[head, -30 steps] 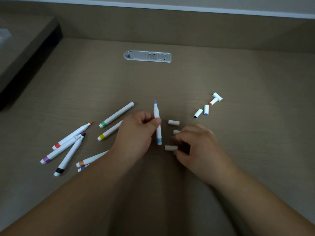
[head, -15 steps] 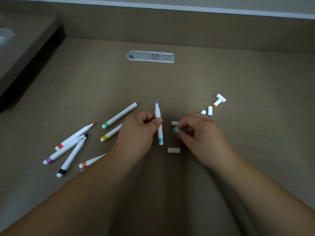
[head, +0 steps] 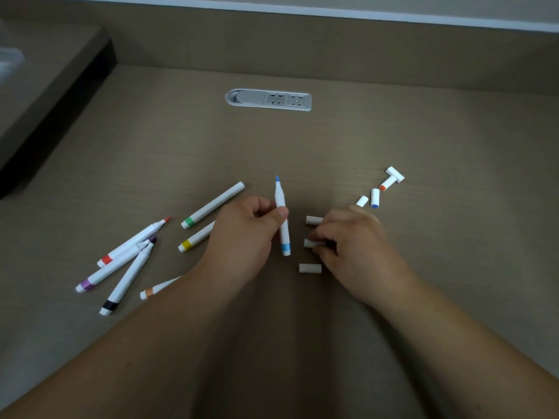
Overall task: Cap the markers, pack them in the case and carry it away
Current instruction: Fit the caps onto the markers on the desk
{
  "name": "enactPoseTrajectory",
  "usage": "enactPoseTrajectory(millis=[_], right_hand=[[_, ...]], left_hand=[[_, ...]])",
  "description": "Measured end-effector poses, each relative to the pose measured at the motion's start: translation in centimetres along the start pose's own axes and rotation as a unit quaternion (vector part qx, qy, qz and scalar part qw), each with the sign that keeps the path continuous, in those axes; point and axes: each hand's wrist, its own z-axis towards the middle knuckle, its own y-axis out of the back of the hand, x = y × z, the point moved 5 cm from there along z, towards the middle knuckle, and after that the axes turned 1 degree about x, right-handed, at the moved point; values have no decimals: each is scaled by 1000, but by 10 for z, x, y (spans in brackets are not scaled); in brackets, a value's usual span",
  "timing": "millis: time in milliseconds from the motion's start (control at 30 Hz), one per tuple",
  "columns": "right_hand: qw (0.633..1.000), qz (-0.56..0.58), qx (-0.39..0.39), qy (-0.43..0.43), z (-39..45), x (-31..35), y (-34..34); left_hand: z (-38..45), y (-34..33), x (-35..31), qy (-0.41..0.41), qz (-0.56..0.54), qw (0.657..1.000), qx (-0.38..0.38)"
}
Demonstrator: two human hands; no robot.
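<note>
My left hand (head: 245,237) grips an uncapped light-blue marker (head: 282,219), tip pointing away from me. Just to its right, my right hand (head: 354,246) pinches a white cap (head: 310,243) between the fingertips. Two more white caps lie beside that hand, one above (head: 314,220) and one below (head: 309,268). Several caps (head: 375,198) sit further right, one with an orange end (head: 388,182). Left of my hands lie a capped green marker (head: 211,205), a yellow marker (head: 196,237), uncapped red (head: 133,241), purple (head: 115,269) and black (head: 128,279) markers, and an orange-banded one (head: 158,289) partly under my forearm. No case is in view.
A grey socket strip (head: 268,99) is set into the brown desk (head: 423,131) at the back. A raised dark-edged shelf (head: 51,95) runs along the left. The desk's back wall rises behind the sockets.
My right hand lifted one cap from the table, showed its blue end, and now holds it a little lower, closer to the marker. My left hand has kept the blue marker steady.
</note>
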Motion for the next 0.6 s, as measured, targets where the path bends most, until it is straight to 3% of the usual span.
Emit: enactPoseTrajectory(millis=[233, 333, 400, 467, 533, 600], right_hand=[[999, -30, 39, 8, 3, 4, -2], [996, 89, -8, -23, 3, 7, 9], [952, 276, -69, -116, 4, 3, 24], [867, 445, -119, -189, 9, -3, 35], [823, 507, -148, -209, 16, -6, 42], [815, 521, -156, -202, 20, -4, 46]], left_hand=[[0, 1, -4, -2, -16, 1000, -6], [-2, 1, -4, -5, -11, 1000, -1], [-4, -1, -6, -11, 6, 1000, 13], [-7, -6, -7, -18, 35, 998, 43], [-12, -11, -10, -24, 73, 995, 71], [-18, -15, -12, -38, 102, 991, 83]])
